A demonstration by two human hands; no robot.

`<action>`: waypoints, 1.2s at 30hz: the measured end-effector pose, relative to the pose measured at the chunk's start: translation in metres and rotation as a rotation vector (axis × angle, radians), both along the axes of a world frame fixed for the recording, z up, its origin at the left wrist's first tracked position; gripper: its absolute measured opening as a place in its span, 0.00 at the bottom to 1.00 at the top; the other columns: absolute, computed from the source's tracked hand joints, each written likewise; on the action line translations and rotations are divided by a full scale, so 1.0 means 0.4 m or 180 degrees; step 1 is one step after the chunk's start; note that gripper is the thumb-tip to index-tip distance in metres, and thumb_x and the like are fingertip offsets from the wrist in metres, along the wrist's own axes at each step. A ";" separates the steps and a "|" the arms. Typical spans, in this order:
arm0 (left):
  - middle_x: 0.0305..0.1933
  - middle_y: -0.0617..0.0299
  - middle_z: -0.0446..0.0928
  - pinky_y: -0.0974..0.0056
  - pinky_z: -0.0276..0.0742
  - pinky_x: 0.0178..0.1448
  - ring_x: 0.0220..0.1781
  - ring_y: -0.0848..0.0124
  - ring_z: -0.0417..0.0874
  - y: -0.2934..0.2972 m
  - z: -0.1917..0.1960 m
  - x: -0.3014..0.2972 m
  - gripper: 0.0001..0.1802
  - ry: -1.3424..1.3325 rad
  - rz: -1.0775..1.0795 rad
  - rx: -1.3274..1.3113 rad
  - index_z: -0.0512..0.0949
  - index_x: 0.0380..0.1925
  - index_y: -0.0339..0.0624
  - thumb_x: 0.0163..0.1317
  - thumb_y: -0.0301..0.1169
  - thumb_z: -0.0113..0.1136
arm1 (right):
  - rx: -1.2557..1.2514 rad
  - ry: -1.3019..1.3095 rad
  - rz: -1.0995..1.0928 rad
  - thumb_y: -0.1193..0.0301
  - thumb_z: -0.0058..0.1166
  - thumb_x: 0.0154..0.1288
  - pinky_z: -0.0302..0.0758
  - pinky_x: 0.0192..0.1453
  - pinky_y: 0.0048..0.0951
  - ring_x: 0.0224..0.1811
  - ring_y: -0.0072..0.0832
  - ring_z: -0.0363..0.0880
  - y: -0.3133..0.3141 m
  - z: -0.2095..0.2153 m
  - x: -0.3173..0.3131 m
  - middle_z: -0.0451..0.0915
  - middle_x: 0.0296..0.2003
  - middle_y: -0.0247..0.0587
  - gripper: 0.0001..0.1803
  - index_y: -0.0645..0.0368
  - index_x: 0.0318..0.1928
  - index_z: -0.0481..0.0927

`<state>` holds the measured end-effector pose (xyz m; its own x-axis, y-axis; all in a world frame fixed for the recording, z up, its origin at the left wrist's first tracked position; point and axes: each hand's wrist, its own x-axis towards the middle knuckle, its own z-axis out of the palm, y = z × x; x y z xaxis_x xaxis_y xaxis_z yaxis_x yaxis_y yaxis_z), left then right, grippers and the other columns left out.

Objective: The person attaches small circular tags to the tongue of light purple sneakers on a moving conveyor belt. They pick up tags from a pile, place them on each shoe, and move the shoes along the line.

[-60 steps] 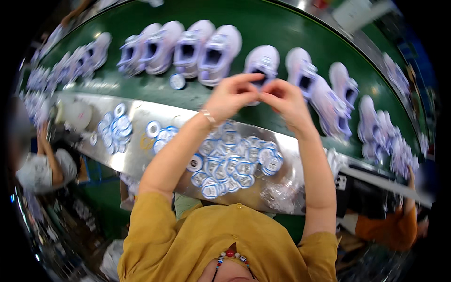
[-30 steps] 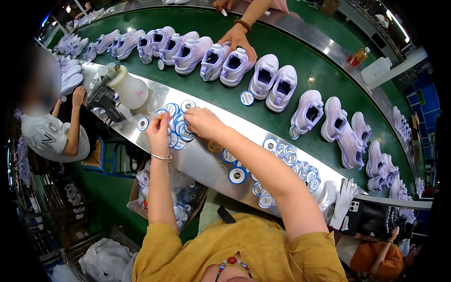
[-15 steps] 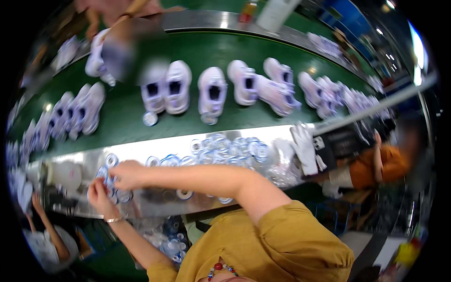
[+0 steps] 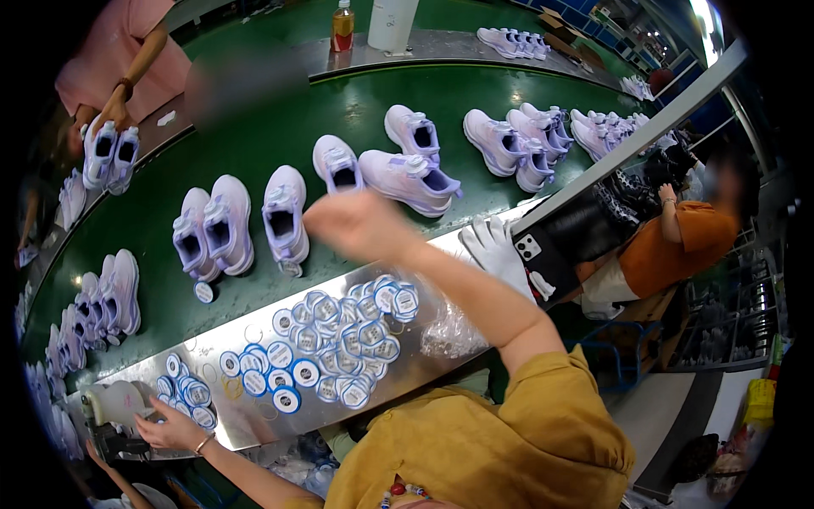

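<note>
My right hand (image 4: 358,226) reaches out over the green belt, beside a white-and-lilac sneaker (image 4: 286,212) and just in front of another sneaker (image 4: 333,161). Motion smears its fingers, so whether it holds anything is unclear. My left hand (image 4: 174,427) is low at the left, fingers apart, by a small pile of round blue-rimmed tags (image 4: 193,394). A larger heap of round white tags (image 4: 343,343) spreads across the metal ledge. One round tag (image 4: 203,292) lies by the toe of a pair of sneakers (image 4: 227,225); another small disc (image 4: 291,269) sits at the single sneaker's near end.
The metal ledge (image 4: 246,433) runs along the green belt (image 4: 407,85). A white roll (image 4: 119,402), rubber bands (image 4: 231,387), clear plastic (image 4: 449,331) and a white glove (image 4: 496,254) lie along it. A co-worker in pink handles sneakers (image 4: 110,157); another in orange (image 4: 682,246) sits right.
The view has shifted. My right hand has left my left hand at the small tag pile and moved out to the sneakers. My left hand's fingers have spread.
</note>
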<state>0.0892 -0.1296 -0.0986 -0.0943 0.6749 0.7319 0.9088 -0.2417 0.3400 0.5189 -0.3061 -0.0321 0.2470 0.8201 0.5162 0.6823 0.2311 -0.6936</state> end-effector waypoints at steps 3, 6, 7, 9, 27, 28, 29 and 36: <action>0.46 0.54 0.77 0.67 0.74 0.43 0.41 0.66 0.78 -0.126 0.062 0.303 0.15 -0.0767 -0.1326 -0.0101 0.75 0.47 0.35 0.60 0.25 0.57 | -0.0352 -0.0034 -0.1640 0.70 0.55 0.59 0.73 0.37 0.26 0.31 0.30 0.79 -0.115 -0.008 0.306 0.81 0.31 0.43 0.09 0.61 0.39 0.81; 0.46 0.56 0.77 0.67 0.75 0.44 0.37 0.67 0.80 -0.274 0.080 0.636 0.21 -0.0780 -0.3703 -0.1586 0.75 0.48 0.38 0.53 0.13 0.52 | -0.1090 -0.0130 -0.2054 0.60 0.47 0.61 0.75 0.42 0.41 0.39 0.46 0.79 -0.139 -0.134 0.481 0.81 0.36 0.45 0.12 0.50 0.37 0.80; 0.46 0.55 0.77 0.65 0.76 0.41 0.37 0.68 0.80 -0.326 0.084 0.749 0.21 -0.0549 -0.4237 -0.1801 0.75 0.49 0.38 0.53 0.13 0.53 | -0.1286 -0.0175 -0.2082 0.59 0.46 0.61 0.74 0.43 0.42 0.40 0.46 0.79 -0.131 -0.195 0.525 0.81 0.36 0.45 0.12 0.49 0.38 0.80; 0.49 0.48 0.75 0.58 0.78 0.41 0.38 0.57 0.81 -0.407 0.068 0.940 0.20 -0.0064 -0.4916 -0.1768 0.72 0.49 0.36 0.54 0.22 0.59 | -0.1470 0.0330 -0.2163 0.58 0.45 0.61 0.74 0.45 0.44 0.42 0.49 0.78 -0.120 -0.248 0.548 0.81 0.37 0.45 0.13 0.48 0.40 0.79; 0.56 0.49 0.68 0.57 0.76 0.49 0.51 0.53 0.75 -0.322 -0.032 1.073 0.27 0.0882 -0.4440 -0.1267 0.69 0.48 0.37 0.44 0.23 0.64 | -0.0312 -0.0761 -0.2348 0.74 0.50 0.59 0.74 0.37 0.41 0.33 0.44 0.78 -0.314 -0.176 0.387 0.77 0.32 0.44 0.06 0.55 0.34 0.81; 0.54 0.50 0.68 0.59 0.76 0.47 0.48 0.55 0.75 -0.341 -0.045 1.057 0.28 0.0486 -0.4262 -0.1415 0.68 0.48 0.37 0.44 0.22 0.65 | -0.0241 -0.0573 -0.2315 0.73 0.51 0.59 0.74 0.36 0.40 0.32 0.43 0.78 -0.321 -0.170 0.379 0.78 0.32 0.44 0.06 0.56 0.35 0.81; 0.53 0.50 0.67 0.60 0.77 0.46 0.45 0.57 0.75 -0.357 -0.066 1.048 0.29 0.0066 -0.4093 -0.1538 0.67 0.49 0.36 0.43 0.21 0.66 | -0.0178 -0.0410 -0.2297 0.73 0.52 0.59 0.74 0.35 0.38 0.31 0.43 0.78 -0.327 -0.163 0.371 0.79 0.32 0.45 0.06 0.57 0.36 0.82; 0.37 0.56 0.78 0.71 0.79 0.38 0.36 0.70 0.82 -0.363 -0.097 1.034 0.13 -0.2775 -0.3921 -0.4869 0.70 0.41 0.34 0.57 0.21 0.60 | -0.0943 0.1019 -0.1589 0.65 0.56 0.61 0.72 0.28 0.32 0.24 0.37 0.79 -0.345 -0.144 0.287 0.80 0.22 0.43 0.08 0.54 0.37 0.83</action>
<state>0.5028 -0.2748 -0.1375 0.8162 0.5058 -0.2793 0.0908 0.3651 0.9265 0.6338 -0.4442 -0.0899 0.7379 0.6634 0.1243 0.4076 -0.2912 -0.8655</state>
